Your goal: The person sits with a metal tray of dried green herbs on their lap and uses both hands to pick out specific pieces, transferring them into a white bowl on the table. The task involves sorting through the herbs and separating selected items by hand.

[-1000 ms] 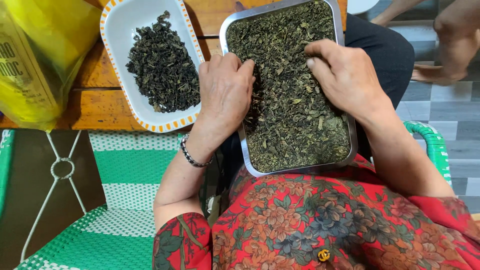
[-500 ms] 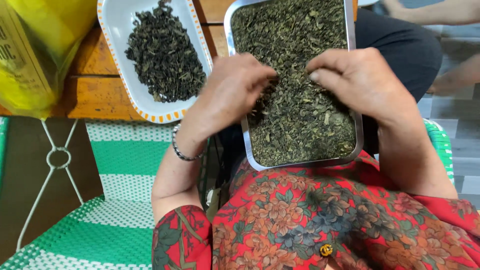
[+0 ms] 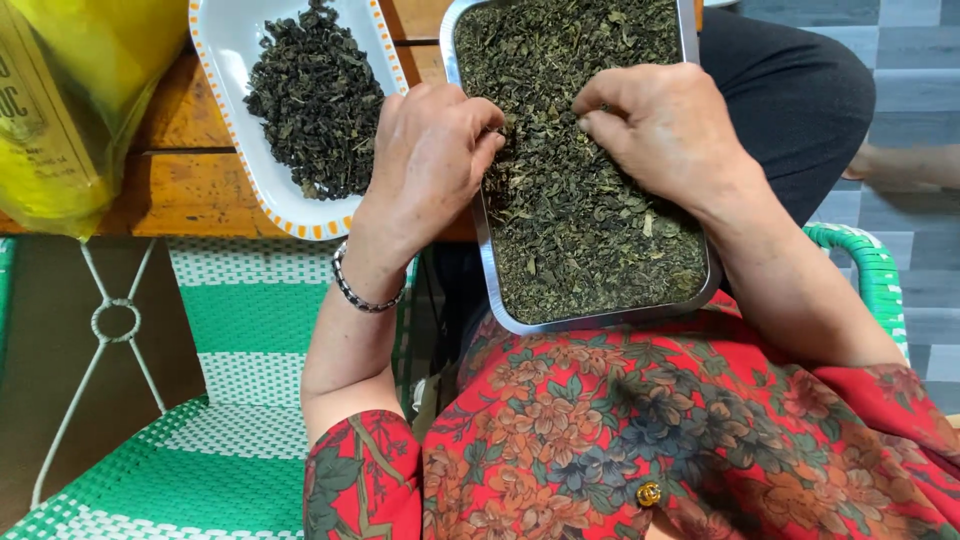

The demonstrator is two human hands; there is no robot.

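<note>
A metal tray (image 3: pixel 601 319) full of dried green tea leaves (image 3: pixel 580 200) rests on my lap. My left hand (image 3: pixel 430 150) lies over the tray's left rim, fingers curled and pinched at the leaves. My right hand (image 3: pixel 665 130) rests on the leaves near the tray's middle, fingertips drawn together on a few bits. A white oval dish (image 3: pixel 235 60) with an orange dotted rim sits on the wooden table (image 3: pixel 190 180) to the left, holding a pile of darker tea leaves (image 3: pixel 315 100).
A yellow plastic bag (image 3: pixel 70 100) stands at the table's left. A green and white woven chair (image 3: pixel 240 400) is beside my left arm. Another person's foot (image 3: pixel 905 165) shows on the grey tiled floor at the right.
Both hands have drawn closer together over the leaves, fingers curling from flat into a pinch. The view has shifted slightly.
</note>
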